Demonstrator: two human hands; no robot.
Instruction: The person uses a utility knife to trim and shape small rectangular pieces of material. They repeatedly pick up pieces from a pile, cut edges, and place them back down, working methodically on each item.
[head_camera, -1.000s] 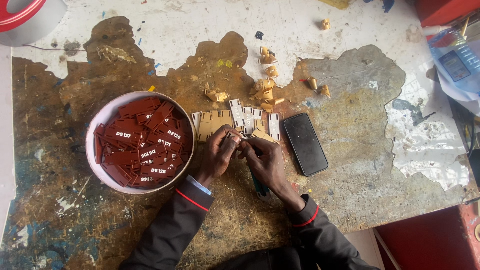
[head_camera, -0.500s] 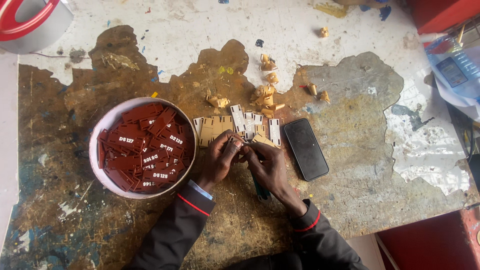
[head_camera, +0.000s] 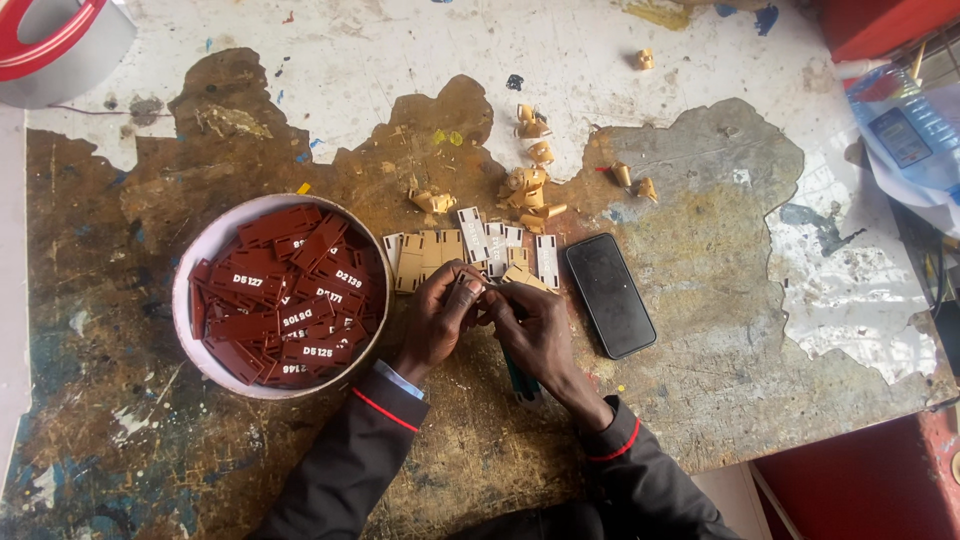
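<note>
The table (head_camera: 700, 330) is the biggest thing here, a worn top with white paint peeling off brown wood and flecks of blue and yellow. At its far left corner sits part of a grey tub with a red handle (head_camera: 55, 40), and at the right edge lies a clear plastic bag with blue print (head_camera: 905, 130).

On the left half of the table stands a round white bowl (head_camera: 200, 270), filled with dark red plastic tags (head_camera: 285, 300) that carry white lettering. Just right of the bowl, the left hand (head_camera: 438, 318) and the right hand (head_camera: 528, 325) meet, fingertips touching, both in dark sleeves with a red stripe at the cuff. The 2 hands are curled in and pinch a small tan tag (head_camera: 470, 287) between thumbs and fingers, held just above the table near the bowl's right rim. What lies under the right palm is hard to tell; a dark green strip (head_camera: 520, 380) shows below the wrist.

A black phone (head_camera: 610, 295) lies face up to the right of the hands, near but not touching them.

Just beyond the fingers, a row of flat tan and white tags (head_camera: 470, 240) lies side by side. Farther back, small tan scraps (head_camera: 530, 160) are scattered, some curled, with 1 stray piece (head_camera: 645, 60) well apart near the far edge.
</note>
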